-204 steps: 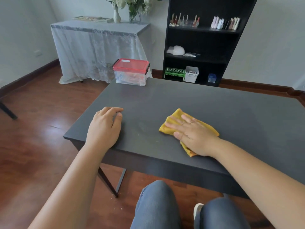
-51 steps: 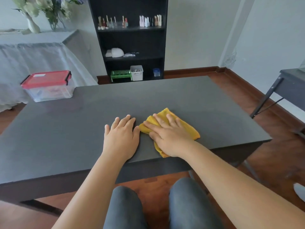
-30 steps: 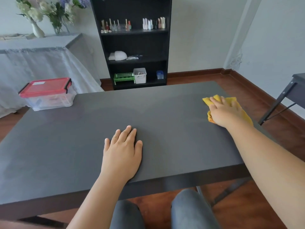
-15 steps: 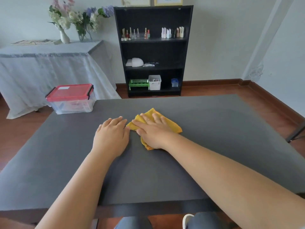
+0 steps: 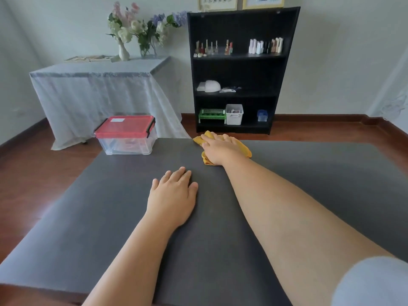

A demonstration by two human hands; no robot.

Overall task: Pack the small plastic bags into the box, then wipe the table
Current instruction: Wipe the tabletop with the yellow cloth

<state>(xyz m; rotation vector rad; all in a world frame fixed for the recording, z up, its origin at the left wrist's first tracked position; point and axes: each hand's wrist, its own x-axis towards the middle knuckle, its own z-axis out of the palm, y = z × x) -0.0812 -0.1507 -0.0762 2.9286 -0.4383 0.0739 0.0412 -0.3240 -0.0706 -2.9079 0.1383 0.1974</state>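
Note:
A yellow cloth (image 5: 244, 149) lies at the far edge of the dark grey table (image 5: 320, 184), pressed flat under my right hand (image 5: 218, 149), whose arm stretches far forward. My left hand (image 5: 173, 196) rests palm down on the middle of the table with its fingers slightly apart and nothing in it. The clear plastic box (image 5: 127, 135) with its red lid latched shut stands at the table's far left corner, to the left of the cloth. Something pale shows faintly through the box wall; I cannot tell what it is.
Beyond the table stands a black bookshelf (image 5: 238, 69) with small bottles and bins. A side table under a white cloth (image 5: 99, 91) with flower vases sits at the back left. Wooden floor surrounds the table.
My right hand has pushed the yellow cloth away from beside my left hand up to the table's far edge. My left hand stayed flat in place. The view has tilted upward.

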